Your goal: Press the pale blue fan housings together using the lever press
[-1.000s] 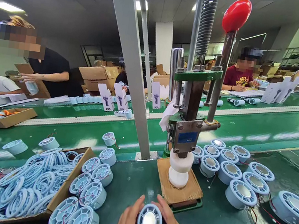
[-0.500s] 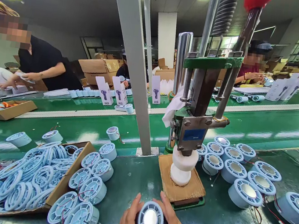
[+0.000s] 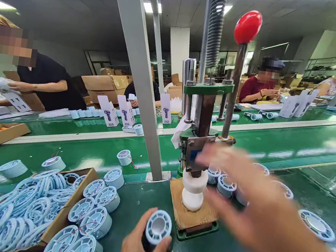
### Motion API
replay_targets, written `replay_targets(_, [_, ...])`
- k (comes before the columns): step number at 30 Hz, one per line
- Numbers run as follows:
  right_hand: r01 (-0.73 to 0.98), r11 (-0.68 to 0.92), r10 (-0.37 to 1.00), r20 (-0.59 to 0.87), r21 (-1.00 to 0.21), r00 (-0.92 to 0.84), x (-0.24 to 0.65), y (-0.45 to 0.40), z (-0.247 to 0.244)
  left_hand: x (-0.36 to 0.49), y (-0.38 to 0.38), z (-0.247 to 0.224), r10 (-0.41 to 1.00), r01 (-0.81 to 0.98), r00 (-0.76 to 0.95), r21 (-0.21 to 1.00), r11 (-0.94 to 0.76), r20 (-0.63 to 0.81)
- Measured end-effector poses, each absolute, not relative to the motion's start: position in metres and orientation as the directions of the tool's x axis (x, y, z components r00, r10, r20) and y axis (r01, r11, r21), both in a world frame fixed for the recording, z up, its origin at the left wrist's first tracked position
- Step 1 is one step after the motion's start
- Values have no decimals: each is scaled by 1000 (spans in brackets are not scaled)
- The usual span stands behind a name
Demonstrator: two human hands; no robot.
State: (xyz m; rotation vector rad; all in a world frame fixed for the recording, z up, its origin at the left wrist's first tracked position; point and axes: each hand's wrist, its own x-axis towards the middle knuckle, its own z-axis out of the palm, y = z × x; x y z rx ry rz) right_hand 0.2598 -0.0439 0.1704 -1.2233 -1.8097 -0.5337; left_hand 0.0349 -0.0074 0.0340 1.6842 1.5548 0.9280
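Observation:
My left hand (image 3: 142,249) is closed around a blue round part (image 3: 158,227) with a silver disc at its centre, low in the middle of the view. Blurred by motion, my right hand (image 3: 249,191) is raised in front of the press (image 3: 205,106), its fingers apart and nothing visible between them. It hides part of the press's metal block and some parts behind. Two white round blocks (image 3: 194,181) sit one above the other under the press, on a brown board (image 3: 176,198). The press lever's red knob (image 3: 248,27) stands high above my right hand.
A cardboard box (image 3: 64,207) of blue rings lies at the left, with several blue housings (image 3: 96,221) beside it. More housings (image 3: 316,225) lie to the right. A grey post (image 3: 138,67) rises behind the bench. People work across the green belt (image 3: 90,148).
My right hand has let go of the blue part and moved up and right to the front of the press. My left hand still holds the part. The view has shifted, showing the whole red knob.

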Motion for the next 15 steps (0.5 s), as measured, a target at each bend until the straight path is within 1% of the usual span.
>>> replay_targets(1, [924,379,419,901,-58,-115,274,-33,210,39,2,48,996,521,63,850,-81,56])
replay_targets(2, [950,307,323,945,-62,-43,287,-19,246,45,11,59,994,502,89,859,-97,60])
replay_targets(3, [958,261,263,964,-116,45,297,-2,278,54,18,69,989,473,126,872,-126,75])
replay_targets(4, [943,287,227,968,-171,107,306,17,303,63,25,75,982,435,161,886,-159,97])
replay_targets(6, [890,365,253,949,-275,190,317,54,332,86,33,81,965,334,224,919,-209,138])
replay_targets(8, [847,418,267,936,-328,230,321,82,339,107,37,78,947,238,283,945,-224,153])
replay_targets(10, [823,446,249,932,-350,262,321,96,336,122,40,73,932,185,325,956,-228,160])
replay_targets(12, [790,486,258,925,-374,279,320,100,331,130,42,67,924,176,347,956,-235,163])
replay_targets(15, [717,538,318,895,-443,314,319,92,330,129,41,61,914,183,373,954,-239,158])
